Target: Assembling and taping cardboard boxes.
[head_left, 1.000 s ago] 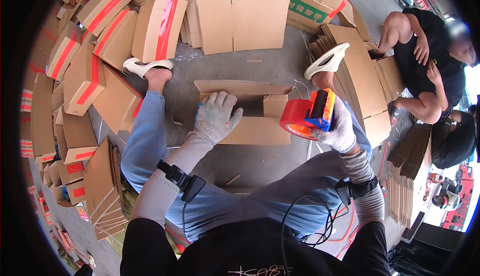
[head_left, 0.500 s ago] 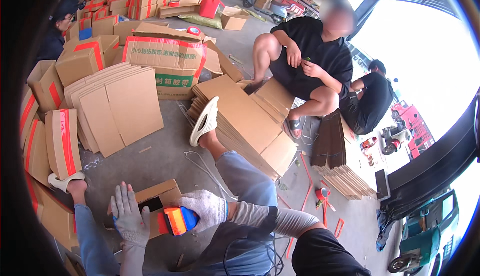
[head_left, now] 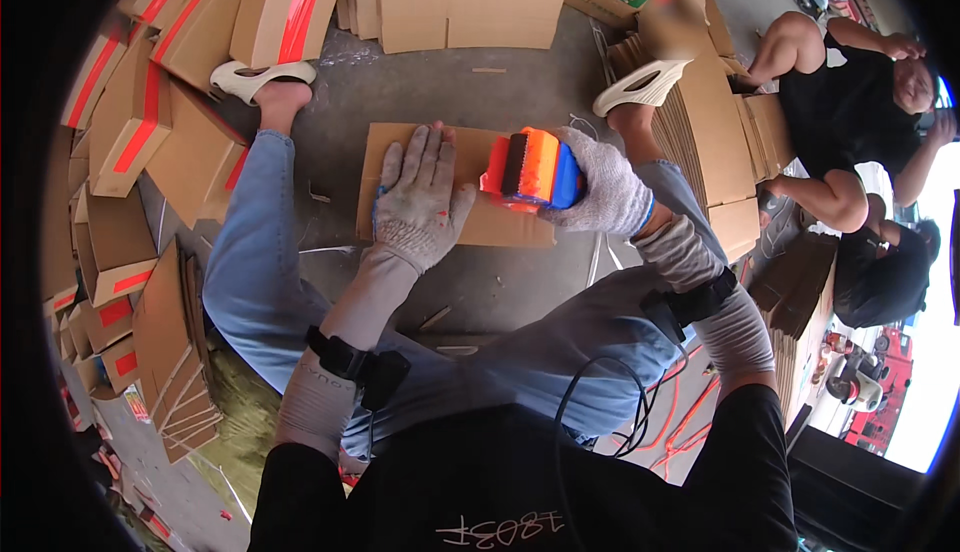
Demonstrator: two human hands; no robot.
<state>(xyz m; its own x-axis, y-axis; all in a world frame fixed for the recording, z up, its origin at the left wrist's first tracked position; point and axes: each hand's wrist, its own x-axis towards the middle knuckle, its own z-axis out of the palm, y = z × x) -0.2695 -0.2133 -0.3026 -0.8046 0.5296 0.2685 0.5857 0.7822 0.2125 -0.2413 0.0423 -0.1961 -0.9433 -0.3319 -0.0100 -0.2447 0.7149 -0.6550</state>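
A flat brown cardboard box [head_left: 395,147] lies on the concrete floor between my legs. My left hand [head_left: 420,202], in a grey knit glove, presses flat on it with fingers spread. My right hand [head_left: 600,192], also gloved, grips an orange and blue tape dispenser [head_left: 530,169] that rests on the box's right part. My feet in white sandals [head_left: 255,77] sit to either side of the box.
Taped cardboard boxes [head_left: 150,112] with red tape pile up on the left and far side. Flattened cardboard stacks [head_left: 735,122] stand at the right. A person in black [head_left: 850,112] sits at the far right, beside another crouched figure.
The view swung to the right and came back down. My left hand now lies flat on the closed box, and the tape dispenser has come down onto the cardboard.
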